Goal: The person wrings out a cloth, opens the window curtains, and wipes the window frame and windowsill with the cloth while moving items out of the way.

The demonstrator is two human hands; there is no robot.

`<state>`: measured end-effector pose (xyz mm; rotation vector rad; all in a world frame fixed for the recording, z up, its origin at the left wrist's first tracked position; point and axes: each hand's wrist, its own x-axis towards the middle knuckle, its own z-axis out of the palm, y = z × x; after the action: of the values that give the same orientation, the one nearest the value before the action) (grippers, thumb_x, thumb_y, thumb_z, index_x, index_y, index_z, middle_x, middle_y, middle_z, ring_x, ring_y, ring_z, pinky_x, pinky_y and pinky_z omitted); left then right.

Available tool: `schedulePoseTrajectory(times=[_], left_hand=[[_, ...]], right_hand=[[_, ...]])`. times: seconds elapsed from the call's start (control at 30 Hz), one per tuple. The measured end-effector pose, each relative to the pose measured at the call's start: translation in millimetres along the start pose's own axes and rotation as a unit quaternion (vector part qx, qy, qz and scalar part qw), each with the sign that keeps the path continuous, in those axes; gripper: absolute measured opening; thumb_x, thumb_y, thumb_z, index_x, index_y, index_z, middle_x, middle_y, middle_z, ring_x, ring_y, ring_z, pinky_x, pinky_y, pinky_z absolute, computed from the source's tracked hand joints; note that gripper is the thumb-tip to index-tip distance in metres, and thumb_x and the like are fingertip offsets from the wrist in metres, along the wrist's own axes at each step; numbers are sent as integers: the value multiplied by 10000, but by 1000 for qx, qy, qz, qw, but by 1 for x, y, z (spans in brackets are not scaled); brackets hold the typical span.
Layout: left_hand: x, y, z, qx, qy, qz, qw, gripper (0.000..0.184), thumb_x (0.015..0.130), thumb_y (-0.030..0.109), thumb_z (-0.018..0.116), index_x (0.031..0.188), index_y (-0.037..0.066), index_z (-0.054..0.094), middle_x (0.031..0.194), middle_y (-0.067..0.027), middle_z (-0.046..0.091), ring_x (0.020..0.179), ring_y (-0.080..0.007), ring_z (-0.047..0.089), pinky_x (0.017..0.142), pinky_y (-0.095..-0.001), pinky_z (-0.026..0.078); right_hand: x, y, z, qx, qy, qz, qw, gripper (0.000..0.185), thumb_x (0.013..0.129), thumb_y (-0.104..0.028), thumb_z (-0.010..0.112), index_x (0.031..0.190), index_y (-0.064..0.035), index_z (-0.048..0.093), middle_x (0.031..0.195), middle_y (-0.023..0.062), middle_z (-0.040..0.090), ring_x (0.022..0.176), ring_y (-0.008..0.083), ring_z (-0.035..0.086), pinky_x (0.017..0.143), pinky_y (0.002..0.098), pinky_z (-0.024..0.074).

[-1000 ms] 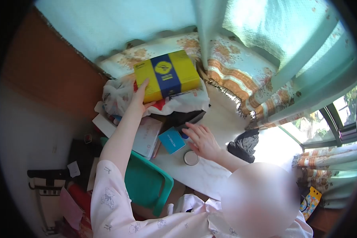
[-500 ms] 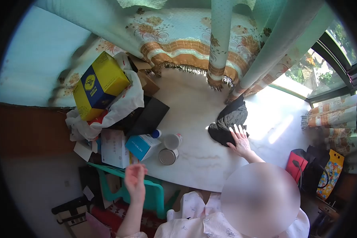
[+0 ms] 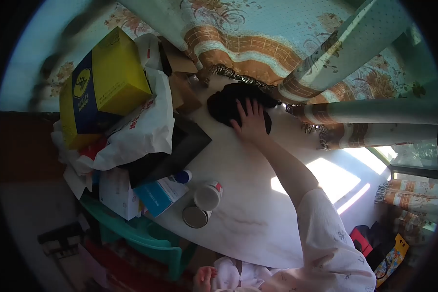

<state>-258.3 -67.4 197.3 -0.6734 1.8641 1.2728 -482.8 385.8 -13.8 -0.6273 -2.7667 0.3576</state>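
Note:
My right hand (image 3: 252, 119) lies palm down with its fingers spread on a bunched black cloth (image 3: 233, 100). It presses the cloth against the pale marble-patterned tabletop (image 3: 258, 209), close to the curtain fringe. At the bottom edge of the view, my left hand (image 3: 204, 278) is low beside my body with its fingers curled, and I see nothing in it. Two round containers, a white-lidded jar (image 3: 208, 195) and a tin (image 3: 196, 217), stand on the table between my hands.
On the left are a yellow and blue box (image 3: 117, 73), a white plastic bag (image 3: 148, 131), a black box (image 3: 180, 146) and a blue box (image 3: 158, 197). A green chair (image 3: 151, 243) stands below the table edge. Curtains (image 3: 243, 48) hang behind; bags (image 3: 374, 243) are at right.
My right hand has slid the black cloth to the far left across the table, toward the curtain. My left hand has dropped from beside the boxes to the bottom edge. The view has shifted.

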Motion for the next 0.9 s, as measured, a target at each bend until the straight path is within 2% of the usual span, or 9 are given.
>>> schedulePoseTrajectory(times=[0.1,0.27,0.33,0.37,0.47,0.53,0.6,0.8,0.9], left_hand=[[18,-63,-38,144,0,24,989,269,991,341,534,1009,85,616,898,-10,598,802,-118,543,756,-268,448],[29,-77,-57,96,1,-100,990,269,982,333,542,1034,76,599,919,-22,588,856,-148,553,769,-278,450],[31,-79,-59,359,-50,170,917,265,974,299,550,1051,49,593,935,-51,591,897,-184,565,799,-293,458],[30,-68,-48,179,-17,49,982,242,951,228,575,1060,12,589,981,-96,595,947,-226,573,833,-321,463],[41,-15,-28,29,-27,-90,995,252,939,176,587,1110,-9,576,1019,-140,589,984,-262,573,866,-346,459],[41,2,-19,27,-6,-84,996,167,949,59,543,1080,-6,623,1036,-171,591,969,-260,584,856,-347,466],[54,-11,-20,19,-31,-29,999,182,983,185,561,1042,13,565,975,-83,651,860,-136,624,813,-270,497],[54,0,10,-4,-95,46,994,133,979,151,566,1040,33,567,986,-57,621,882,-124,598,832,-258,475],[61,5,17,53,-64,191,978,135,955,109,592,1052,21,561,981,-49,608,874,-119,590,813,-252,472]], right_hand=[[81,-18,31,-5,-30,-36,999,676,881,-481,529,1476,-226,337,1451,212,378,1343,428,326,1094,543,272],[148,-42,49,-51,-45,-22,997,582,859,-439,554,1406,-269,453,1383,172,445,1288,357,391,1033,513,334],[147,-43,52,-60,-15,-23,998,559,862,-431,551,1392,-270,473,1371,164,453,1278,342,399,1023,510,340],[146,-39,52,-44,-16,-25,999,553,868,-423,549,1395,-279,467,1382,158,446,1287,337,392,1031,507,334],[127,-34,43,10,-54,-21,998,529,900,-398,526,1405,-256,456,1428,151,413,1337,343,348,1075,508,296],[94,-25,51,42,21,-82,996,528,924,-396,500,1410,-197,448,1470,158,372,1378,357,297,1115,508,249],[59,-35,38,26,19,-82,996,489,927,-390,503,1372,-187,497,1462,161,387,1384,336,300,1135,488,224],[-34,-51,6,81,-42,-108,990,480,899,-336,560,1345,-162,520,1480,136,373,1395,334,292,1142,492,219],[-72,-32,-18,89,-76,-144,983,465,902,-323,556,1336,-158,528,1488,129,362,1407,327,274,1148,491,213]])
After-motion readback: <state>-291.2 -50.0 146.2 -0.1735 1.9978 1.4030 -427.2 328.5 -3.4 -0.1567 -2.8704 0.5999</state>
